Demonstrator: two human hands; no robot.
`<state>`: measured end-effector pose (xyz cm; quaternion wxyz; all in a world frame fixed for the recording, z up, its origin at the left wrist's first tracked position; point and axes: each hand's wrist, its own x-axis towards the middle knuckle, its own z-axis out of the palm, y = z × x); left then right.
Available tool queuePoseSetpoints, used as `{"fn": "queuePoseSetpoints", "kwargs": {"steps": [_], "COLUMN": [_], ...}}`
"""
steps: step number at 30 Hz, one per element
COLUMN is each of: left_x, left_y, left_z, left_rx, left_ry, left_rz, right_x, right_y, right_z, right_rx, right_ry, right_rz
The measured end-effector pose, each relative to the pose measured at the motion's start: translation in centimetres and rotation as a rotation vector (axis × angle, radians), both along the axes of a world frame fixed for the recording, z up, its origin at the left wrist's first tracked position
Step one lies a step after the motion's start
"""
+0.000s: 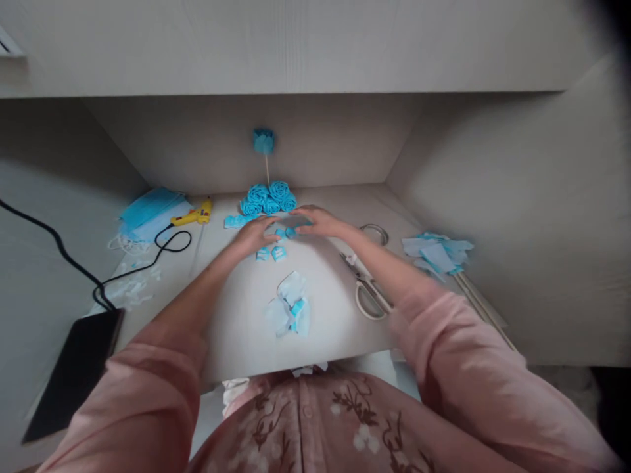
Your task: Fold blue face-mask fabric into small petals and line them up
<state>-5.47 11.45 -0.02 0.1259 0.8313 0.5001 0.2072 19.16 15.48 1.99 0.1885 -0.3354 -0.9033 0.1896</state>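
Both my hands reach over the desk around a small cluster of folded light-blue pieces [279, 253]. My left hand [254, 236] is on the cluster's left side, its thumb and fingers apart. From the right comes my right hand [319, 221], fingers stretched and parted, the fingertips close to a small blue piece [290, 232]; whether they touch it I cannot tell. Just beyond the hands several blue crinkled rosettes [269, 197] are piled, with a flat blue strip [239, 221] beside them. Nearer to me lie loose white and pale-blue petal-shaped pieces [290, 309].
A blue flower on a stick [263, 141] stands at the back. At left are face masks [152, 210], a yellow glue gun [197, 215] with a black cord, and a dark tablet-like slab [73, 374]. Scissors [369, 299], a ring-shaped roll [375, 233] and cut scraps [438, 253] lie right.
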Motion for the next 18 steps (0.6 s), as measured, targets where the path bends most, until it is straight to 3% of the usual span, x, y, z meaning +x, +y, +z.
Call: {"fn": "queuePoseSetpoints", "kwargs": {"steps": [4, 8, 13, 18], "left_x": [-4.5, -7.0, -5.1, -3.4], "left_y": [-1.6, -3.2, -4.2, -4.1], "left_z": [1.0, 0.5, -1.4, -2.6], "left_rx": [-0.023, -0.031, 0.019, 0.089], "left_ry": [0.034, 0.119, 0.125, 0.159], "left_rz": [0.071, 0.046, -0.074, -0.06], "right_x": [3.7, 5.9, 6.5, 8.2], "right_y": [-2.6, -6.4, -12.5, -18.6], "right_z": [2.3, 3.3, 2.7, 1.9], "right_rx": [-0.001, -0.031, 0.0, -0.002], "right_ry": [0.132, 0.132, 0.174, 0.376], "right_rz": [-0.149, -0.21, -0.188, -0.358]}}
